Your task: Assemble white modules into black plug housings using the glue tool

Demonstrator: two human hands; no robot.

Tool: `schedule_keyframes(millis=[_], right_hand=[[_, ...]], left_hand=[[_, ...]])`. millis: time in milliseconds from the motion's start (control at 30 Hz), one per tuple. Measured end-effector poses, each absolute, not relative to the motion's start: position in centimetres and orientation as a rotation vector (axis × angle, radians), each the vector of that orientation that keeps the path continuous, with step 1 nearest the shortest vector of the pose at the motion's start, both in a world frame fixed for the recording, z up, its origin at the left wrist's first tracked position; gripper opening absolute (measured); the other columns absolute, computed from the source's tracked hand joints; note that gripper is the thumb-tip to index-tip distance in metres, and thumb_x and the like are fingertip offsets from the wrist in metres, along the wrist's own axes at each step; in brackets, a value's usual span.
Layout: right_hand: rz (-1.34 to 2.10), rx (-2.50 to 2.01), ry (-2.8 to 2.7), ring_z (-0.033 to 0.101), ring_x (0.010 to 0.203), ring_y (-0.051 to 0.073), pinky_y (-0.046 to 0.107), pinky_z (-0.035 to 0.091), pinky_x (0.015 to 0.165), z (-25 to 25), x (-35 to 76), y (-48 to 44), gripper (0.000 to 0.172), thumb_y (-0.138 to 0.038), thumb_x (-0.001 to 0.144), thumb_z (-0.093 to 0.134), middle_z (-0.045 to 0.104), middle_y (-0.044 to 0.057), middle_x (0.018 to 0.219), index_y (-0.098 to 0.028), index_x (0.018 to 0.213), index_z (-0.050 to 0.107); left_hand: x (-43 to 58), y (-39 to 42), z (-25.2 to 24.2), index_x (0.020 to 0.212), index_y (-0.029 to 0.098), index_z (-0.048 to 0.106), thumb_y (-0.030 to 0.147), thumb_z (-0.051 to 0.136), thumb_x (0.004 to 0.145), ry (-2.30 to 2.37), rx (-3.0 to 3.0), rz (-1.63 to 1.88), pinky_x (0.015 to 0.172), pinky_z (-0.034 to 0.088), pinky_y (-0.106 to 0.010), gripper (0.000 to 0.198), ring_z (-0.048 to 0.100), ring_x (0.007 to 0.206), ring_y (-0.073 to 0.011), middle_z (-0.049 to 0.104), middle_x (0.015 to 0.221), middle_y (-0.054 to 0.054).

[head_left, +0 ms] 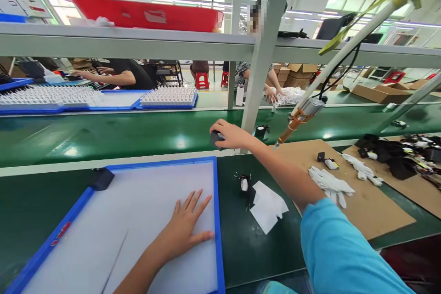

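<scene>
My left hand lies flat with fingers spread on the white bottom of a blue-rimmed tray. Stretched forward over the edge of the green belt, my right hand is closed on a small black plastic case; its far side is hidden by the fingers. A similar black block rests on the tray's far left corner. Right of the tray, a small black-and-white part with wires lies on the green table beside torn white paper.
An electric screwdriver hangs at right from a slanted pole. Below it, white gloves lie on cardboard, with a heap of black parts beyond. A grey post rises near my right hand. Co-workers sit across the green belt.
</scene>
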State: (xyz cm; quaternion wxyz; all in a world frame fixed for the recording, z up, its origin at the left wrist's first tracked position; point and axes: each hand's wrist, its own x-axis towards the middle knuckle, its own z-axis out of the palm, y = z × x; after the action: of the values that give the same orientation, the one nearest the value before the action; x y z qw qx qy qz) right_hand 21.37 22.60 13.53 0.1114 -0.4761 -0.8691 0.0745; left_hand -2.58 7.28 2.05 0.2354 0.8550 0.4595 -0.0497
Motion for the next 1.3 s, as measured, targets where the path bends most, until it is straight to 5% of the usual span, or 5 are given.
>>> schedule_keyframes(millis=[200, 500, 867, 1000, 1300], right_hand=[[0.183, -1.62, -2.358, 0.062, 0.091, 0.02, 0.029, 0.046, 0.074, 8.8, 30.9, 12.7, 0.036, -0.021, 0.079, 0.058, 0.053, 0.007, 0.124, -0.023, 0.115, 0.056], [0.148, -1.749, -2.293, 0.063, 0.085, 0.018, 0.028, 0.046, 0.067, 4.4, 31.6, 12.6, 0.038, -0.023, 0.085, 0.05, 0.052, 0.011, 0.126, -0.019, 0.123, 0.051], [0.279, -1.731, -2.477, 0.066, 0.096, 0.024, 0.03, 0.05, 0.073, 3.6, 24.5, 19.3, 0.035, -0.041, 0.088, 0.053, 0.06, 0.009, 0.117, -0.024, 0.117, 0.061], [0.287, -1.753, -2.507, 0.065, 0.104, 0.025, 0.034, 0.052, 0.079, 4.5, 24.4, 20.4, 0.047, -0.054, 0.093, 0.042, 0.062, 0.008, 0.121, -0.03, 0.133, 0.05], [0.036, -2.054, -2.565, 0.062, 0.104, 0.022, 0.042, 0.054, 0.087, 6.2, 20.4, 28.1, 0.035, -0.033, 0.092, 0.059, 0.06, 0.01, 0.122, -0.015, 0.121, 0.057]], left_hand=[[0.7, 2.3, 3.0, 0.144, 0.042, 0.037, 0.057, 0.074, 0.069, 0.833, 2.407, -0.425, 0.102, 0.008, -0.08, 0.085, 0.003, 0.142, -0.0476, 0.007, 0.159, -0.01], [-1.6, 0.5, 1.3, 0.137, 0.038, 0.047, 0.016, 0.064, 0.067, 1.168, 2.491, -0.176, 0.114, 0.007, -0.068, 0.076, 0.01, 0.147, -0.0347, 0.018, 0.16, 0.001], [-2.9, 0.0, -0.1, 0.147, 0.038, 0.032, 0.032, 0.067, 0.078, 1.173, 2.543, 0.046, 0.112, 0.013, -0.069, 0.078, 0.017, 0.146, -0.0357, 0.019, 0.159, -0.001], [-3.3, 0.0, -0.4, 0.148, 0.036, 0.031, 0.047, 0.063, 0.083, 1.153, 2.548, 0.132, 0.111, 0.017, -0.067, 0.073, 0.02, 0.145, -0.0353, 0.024, 0.158, -0.004], [-3.5, 0.3, -2.2, 0.14, 0.035, 0.045, 0.03, 0.057, 0.089, 1.181, 2.504, 0.333, 0.111, 0.024, -0.065, 0.053, 0.032, 0.141, -0.0309, 0.041, 0.15, -0.003]])
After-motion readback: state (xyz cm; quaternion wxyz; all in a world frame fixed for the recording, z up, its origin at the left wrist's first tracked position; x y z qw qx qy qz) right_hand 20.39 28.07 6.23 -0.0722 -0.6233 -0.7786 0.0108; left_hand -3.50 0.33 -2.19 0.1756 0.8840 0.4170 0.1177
